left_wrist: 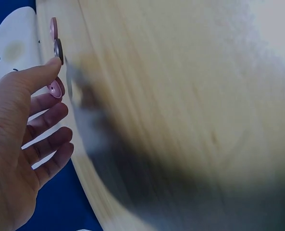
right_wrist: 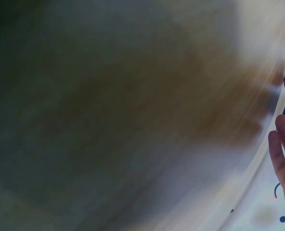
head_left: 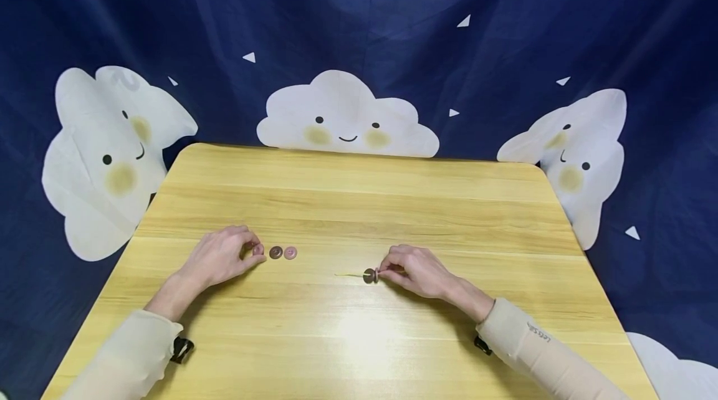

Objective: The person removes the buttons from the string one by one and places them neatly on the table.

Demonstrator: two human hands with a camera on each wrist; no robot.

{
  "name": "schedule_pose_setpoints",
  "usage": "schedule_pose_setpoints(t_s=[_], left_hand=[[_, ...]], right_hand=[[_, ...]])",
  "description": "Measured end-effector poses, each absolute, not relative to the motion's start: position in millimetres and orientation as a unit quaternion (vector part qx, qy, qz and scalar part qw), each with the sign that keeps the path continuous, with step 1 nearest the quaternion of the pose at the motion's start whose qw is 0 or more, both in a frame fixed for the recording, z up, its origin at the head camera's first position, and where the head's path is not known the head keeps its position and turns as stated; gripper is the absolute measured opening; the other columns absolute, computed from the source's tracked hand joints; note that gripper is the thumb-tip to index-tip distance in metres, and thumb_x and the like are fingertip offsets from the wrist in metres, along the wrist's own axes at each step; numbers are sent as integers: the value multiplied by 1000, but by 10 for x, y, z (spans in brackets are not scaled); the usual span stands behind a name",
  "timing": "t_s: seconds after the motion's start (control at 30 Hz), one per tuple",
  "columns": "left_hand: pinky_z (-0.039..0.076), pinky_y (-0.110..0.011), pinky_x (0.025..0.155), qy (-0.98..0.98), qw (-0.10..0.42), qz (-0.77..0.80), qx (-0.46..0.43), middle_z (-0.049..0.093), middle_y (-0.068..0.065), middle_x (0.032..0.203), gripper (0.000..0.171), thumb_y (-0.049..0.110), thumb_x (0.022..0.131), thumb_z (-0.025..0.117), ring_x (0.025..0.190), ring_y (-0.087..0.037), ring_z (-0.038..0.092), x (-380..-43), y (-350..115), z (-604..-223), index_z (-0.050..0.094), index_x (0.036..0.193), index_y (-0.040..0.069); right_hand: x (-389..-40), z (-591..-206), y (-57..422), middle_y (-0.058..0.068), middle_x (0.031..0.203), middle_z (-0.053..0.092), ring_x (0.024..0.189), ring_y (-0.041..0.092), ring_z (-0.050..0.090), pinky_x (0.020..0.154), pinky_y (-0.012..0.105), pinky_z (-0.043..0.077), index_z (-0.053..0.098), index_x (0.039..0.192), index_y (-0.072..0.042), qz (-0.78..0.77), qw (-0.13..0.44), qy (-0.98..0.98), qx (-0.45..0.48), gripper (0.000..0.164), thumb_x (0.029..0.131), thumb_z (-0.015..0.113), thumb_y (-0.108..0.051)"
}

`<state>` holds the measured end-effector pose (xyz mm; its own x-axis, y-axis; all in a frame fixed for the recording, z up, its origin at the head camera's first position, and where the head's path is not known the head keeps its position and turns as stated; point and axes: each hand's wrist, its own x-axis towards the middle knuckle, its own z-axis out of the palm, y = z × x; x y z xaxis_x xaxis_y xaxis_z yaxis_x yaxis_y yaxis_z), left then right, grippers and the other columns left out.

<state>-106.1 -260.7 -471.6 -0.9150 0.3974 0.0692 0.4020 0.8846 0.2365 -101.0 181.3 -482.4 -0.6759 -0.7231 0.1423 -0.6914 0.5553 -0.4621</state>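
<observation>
Head view: what's the left hand (head_left: pixel 230 255) doing, over on the left of the surface (head_left: pixel 449 200)?

Its thumb and index finger are curled round a first pink button (head_left: pixel 258 250), the grip narrowed to about the button's width. In the left wrist view the other fingers (left_wrist: pixel 55 140) fan out loosely, with gaps between them.

Anything beside it?

Just to its right is a loose brown button (head_left: pixel 276 252), then a second pink button (head_left: pixel 290 253), both lying on the surface in a row with the first.

And the right hand (head_left: pixel 417 270)?

Right of the middle, a little nearer to us than that row. Thumb and index finger come together in a close grip on a yellow string (head_left: pixel 348 275), right by an on-edge pink button (head_left: pixel 376 275). A dark button (head_left: pixel 368 275) is just left of that one, and the string's end sticks out beyond it, to the left.

Does it have the pink one too?

I can't tell. The right wrist view shows yellow by the fingers, but most of the hand is cut off there.

Pale sleeves (head_left: pixel 126 350) on both arms, I see.

Yes, and past the far edge hangs a dark blue cloth (head_left: pixel 421 14) printed with white clouds (head_left: pixel 348 107).
</observation>
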Motion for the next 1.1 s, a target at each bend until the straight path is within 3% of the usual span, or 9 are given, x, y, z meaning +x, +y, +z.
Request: schedule_pose_setpoints(t_s=[0.53,1.1], left_hand=[[38,-22,56,-968,16,-127,-216,63,9,82,20,43,89,83,69,-5,48,-1048,-2610,-4804,75,88,25],[39,-22,57,-964,24,-146,-220,62,9,82,22,42,88,84,68,-4,46,-1050,-2645,-4850,79,95,22]], right_hand=[[-1006,-4813,1823,-10,92,72,76,-2,53,65,14,46,78,102,-21,-248,28,881,-403,6,99,74,-23],[-1003,-4822,1822,-9,93,73,75,-2,54,65,14,46,78,103,-20,-249,30,880,-404,6,99,74,-23]])
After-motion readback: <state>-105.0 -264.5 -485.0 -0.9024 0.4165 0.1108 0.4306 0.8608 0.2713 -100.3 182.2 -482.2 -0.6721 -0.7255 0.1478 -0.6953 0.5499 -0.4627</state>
